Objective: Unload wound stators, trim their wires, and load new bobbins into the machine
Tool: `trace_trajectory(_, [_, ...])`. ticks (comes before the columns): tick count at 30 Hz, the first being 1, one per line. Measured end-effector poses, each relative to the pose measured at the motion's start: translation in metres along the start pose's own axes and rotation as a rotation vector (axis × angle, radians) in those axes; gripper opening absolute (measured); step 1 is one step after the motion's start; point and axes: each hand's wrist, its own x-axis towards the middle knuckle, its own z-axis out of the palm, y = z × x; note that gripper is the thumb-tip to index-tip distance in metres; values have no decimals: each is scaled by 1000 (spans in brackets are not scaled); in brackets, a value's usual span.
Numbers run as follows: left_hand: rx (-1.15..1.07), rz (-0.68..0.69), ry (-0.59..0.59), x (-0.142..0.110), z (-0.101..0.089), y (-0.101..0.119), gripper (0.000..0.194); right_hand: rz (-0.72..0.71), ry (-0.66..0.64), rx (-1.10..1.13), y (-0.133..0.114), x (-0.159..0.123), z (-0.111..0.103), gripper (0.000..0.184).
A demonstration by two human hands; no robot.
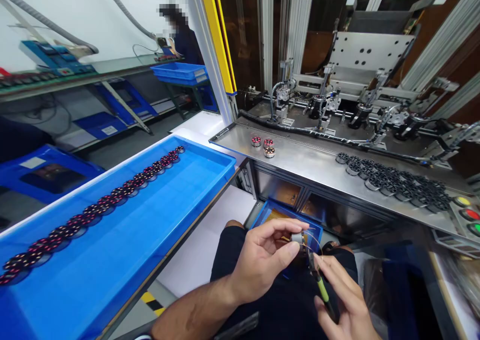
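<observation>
Between the thumb and fingers of my left hand (268, 252) is a small round motor stator (297, 238), its rim grey and loose copper wires sticking out to the right. My right hand (343, 290) grips pliers or cutters (321, 287) with green-and-black handles. Their jaws meet the wire side of the stator; whether they bite on a wire is too small to tell. Both hands are above my lap. Beyond them on the steel bench lie three wound stators (269, 152) with red and copper windings.
To the left, a blue tray (161, 220) holds a long row of wound stators (112, 198). Many black stator cores (403, 180) cover the bench's right part, beside push buttons (471, 214). Behind stands a machine with fixtures (363, 112). A person (185, 37) sits at a far bench.
</observation>
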Motion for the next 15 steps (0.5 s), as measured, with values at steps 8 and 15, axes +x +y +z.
trace_trajectory(8, [65,8,-28,-6,-2,0,16,10,4,47,1,4,1,70])
trace_trajectory(15, [59,2,-57,-6,-2,-2,19,-22,40,-1,3,1,1,76])
